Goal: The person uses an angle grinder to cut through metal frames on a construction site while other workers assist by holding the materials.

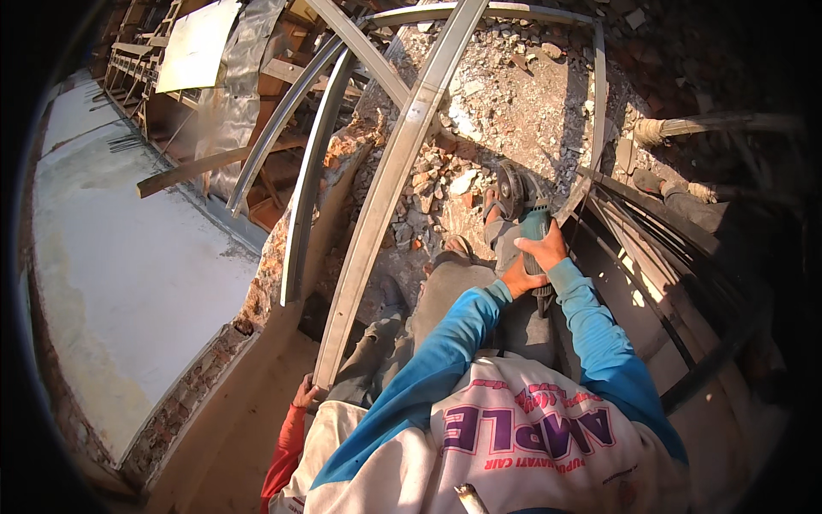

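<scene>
2 bare hands on 1 teal angle grinder (535, 224), and the tool sits squarely in their grip, its dark disc end (511, 192) out ahead of the fingers and slightly left. The right hand (548, 247) wraps the body up front; the left hand (521, 278) closes round it just behind.

How far along are we? Grinder gripped: that much is done. Just beyond the hands, on the right, a metal bar (598, 94) comes down near the tool, and at its far end it appears joined at a corner. No sparks show, no finished cut that I can make out, so I'd judge the grinding work incomplete; how much is left, I can't count.

Close by the disc, a foot (491, 206)! Ahead of the hands, rubble (437, 180); to their left, 1 long metal channel (402, 188) slants past, with another person's hand (308, 394) at its near end, red sleeve (285, 454) below. Farther left, a white slab (128, 257).

Now the murky bits: fingers cover the switch, and whether the disc spins or touches metal, I can't tell. Right of the hands, dark rods (638, 227) sink into shadow. That other person is mostly hidden behind the wearer's clothing and cut off below.
</scene>
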`<state>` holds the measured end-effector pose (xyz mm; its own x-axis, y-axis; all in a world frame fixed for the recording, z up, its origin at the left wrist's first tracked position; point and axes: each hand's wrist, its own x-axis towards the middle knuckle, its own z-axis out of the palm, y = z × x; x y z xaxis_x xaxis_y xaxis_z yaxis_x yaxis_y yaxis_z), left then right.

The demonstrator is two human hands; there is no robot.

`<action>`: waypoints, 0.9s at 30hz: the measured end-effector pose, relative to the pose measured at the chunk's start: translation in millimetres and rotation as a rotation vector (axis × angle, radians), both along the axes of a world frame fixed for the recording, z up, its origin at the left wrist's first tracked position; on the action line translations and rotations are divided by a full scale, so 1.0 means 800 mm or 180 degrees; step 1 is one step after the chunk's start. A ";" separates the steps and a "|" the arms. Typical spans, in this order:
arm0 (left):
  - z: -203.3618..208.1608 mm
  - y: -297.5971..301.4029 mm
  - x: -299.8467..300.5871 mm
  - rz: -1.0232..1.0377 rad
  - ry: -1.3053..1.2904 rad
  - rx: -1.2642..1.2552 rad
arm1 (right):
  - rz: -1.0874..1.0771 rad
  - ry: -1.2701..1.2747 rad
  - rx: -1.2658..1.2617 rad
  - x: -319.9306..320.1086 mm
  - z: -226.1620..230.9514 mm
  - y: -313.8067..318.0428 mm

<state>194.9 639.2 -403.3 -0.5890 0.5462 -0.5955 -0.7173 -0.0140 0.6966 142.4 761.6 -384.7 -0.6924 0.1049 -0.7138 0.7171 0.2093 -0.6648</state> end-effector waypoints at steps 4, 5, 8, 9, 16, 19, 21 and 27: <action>-0.001 -0.073 0.040 -0.1432 0.0218 -0.1593 | 0.0501 0.0110 0.0708 0.019 -0.055 -0.003; 0.013 -0.099 0.042 -0.1819 0.0270 -0.2146 | 0.0550 -0.0030 0.0755 0.002 -0.023 -0.004; 0.005 -0.170 0.107 -0.2772 0.0933 -0.3029 | 0.0783 -0.0136 0.1083 -0.020 -0.004 0.005; 0.003 -0.178 0.106 -0.2573 0.0726 -0.2890 | 0.0890 -0.0132 0.1276 -0.024 -0.007 0.010; 0.114 -0.228 0.104 -0.2028 0.0477 -0.2189 | 0.1754 -0.0370 0.1669 -0.068 -0.029 0.021; 0.076 -0.261 0.087 -0.1421 0.0709 -0.2051 | 0.1912 -0.0384 0.1607 -0.085 -0.098 -0.005; 0.057 -0.274 0.017 -0.0724 0.2690 -0.3664 | 0.1913 -0.0363 0.1539 -0.080 -0.150 -0.026; -0.069 -0.343 -0.129 -0.0457 0.1626 -0.5488 | 0.2755 -0.0435 0.1306 -0.106 -0.279 -0.082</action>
<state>91.4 364.6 -458.4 -0.8858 -0.3677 -0.2831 -0.3802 0.9248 -0.0117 57.3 696.4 -607.8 -0.5609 -0.1435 -0.8153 0.2711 0.8988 -0.3446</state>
